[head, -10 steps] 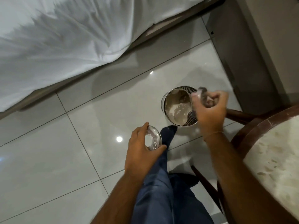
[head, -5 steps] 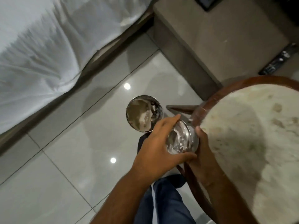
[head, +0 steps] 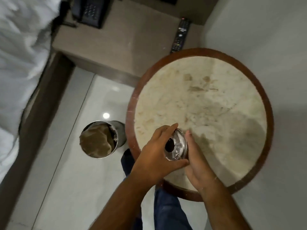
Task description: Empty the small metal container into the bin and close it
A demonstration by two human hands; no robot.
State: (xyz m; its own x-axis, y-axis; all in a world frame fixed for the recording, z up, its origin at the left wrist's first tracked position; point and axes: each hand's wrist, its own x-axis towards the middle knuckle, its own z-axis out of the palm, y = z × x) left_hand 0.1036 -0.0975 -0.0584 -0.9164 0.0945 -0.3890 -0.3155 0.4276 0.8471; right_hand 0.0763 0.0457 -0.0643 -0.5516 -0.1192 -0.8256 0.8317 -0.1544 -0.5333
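The small metal container (head: 177, 146) is at the near left part of the round table (head: 207, 103), its shiny round lid facing up. My left hand (head: 154, 156) grips the lid from the left, fingers curled over its rim. My right hand (head: 196, 161) cups the container's right side and underside. The container's body is hidden beneath the lid and both hands. The metal mesh bin (head: 101, 138) stands on the floor just left of the table, with a crumpled brown liner inside.
A bed with white sheets (head: 20, 63) runs along the left. A grey bedside unit (head: 119, 39) at the back carries a black telephone (head: 89, 10) and a remote control (head: 180, 37). Glossy floor tiles (head: 66, 180) lie between. My leg in blue trousers (head: 167, 209) is below the table edge.
Both hands came away from the bin and up over the table. The left hand brought the lid onto the container held by the right hand. The view swung right.
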